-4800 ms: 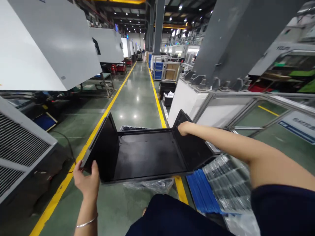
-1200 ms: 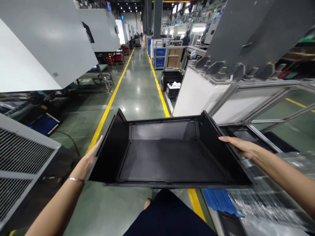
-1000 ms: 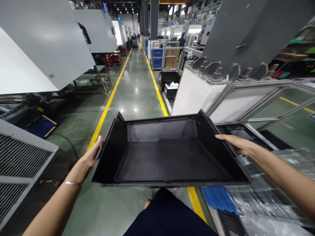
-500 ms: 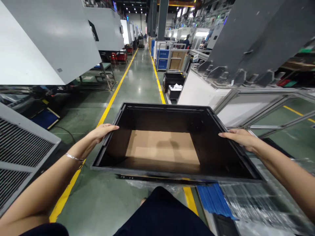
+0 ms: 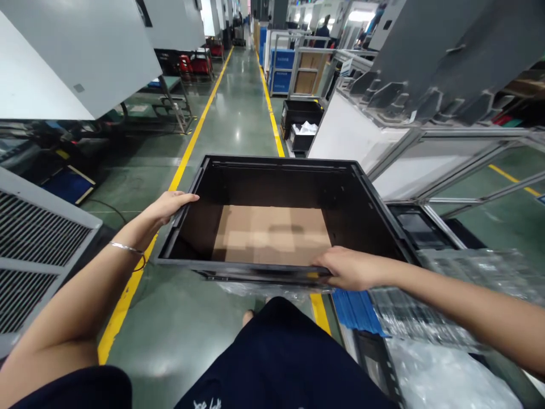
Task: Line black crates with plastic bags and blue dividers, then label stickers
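Note:
A large black plastic crate [image 5: 361, 193] stands open-topped in front of me, and a brown cardboard sheet [image 5: 272, 233] covers its bottom. My left hand [image 5: 168, 205] lies on the crate's left rim with the fingers stretched along the edge. My right hand [image 5: 347, 267] is closed on the near rim towards the right. My lap in dark blue cloth [image 5: 281, 358] fills the foreground below the crate.
Clear plastic-wrapped trays [image 5: 430, 307] and a blue sheet [image 5: 355, 309] lie at my right. A green aisle floor [image 5: 238, 125] with a yellow line [image 5: 187, 153] runs ahead between grey machines [image 5: 76, 51]. A white enclosure [image 5: 349, 147] and black bins [image 5: 300, 113] stand beyond the crate.
The crate's folded side panels have been raised into a full box with cardboard showing inside. My right hand has moved from the right rim to the near rim.

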Tool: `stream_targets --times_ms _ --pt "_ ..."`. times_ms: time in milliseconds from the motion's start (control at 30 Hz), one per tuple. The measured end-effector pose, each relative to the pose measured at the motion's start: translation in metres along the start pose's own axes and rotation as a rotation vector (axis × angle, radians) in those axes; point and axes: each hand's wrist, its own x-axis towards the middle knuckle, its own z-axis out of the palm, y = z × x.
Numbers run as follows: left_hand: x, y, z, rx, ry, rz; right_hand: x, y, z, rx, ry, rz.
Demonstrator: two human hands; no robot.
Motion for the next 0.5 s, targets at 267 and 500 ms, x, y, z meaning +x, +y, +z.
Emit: stream_targets --times_ms 267,500 --pt "-0.139 0.047 0.039 0.510 0.142 0.747 0.078 0.033 -0.064 -0.013 -0.098 -0.180" --pt "-0.200 0.042 0.167 0.674 -0.070 0.838 0.245 0.090 -0.031 -0.946 0.299 -0.474"
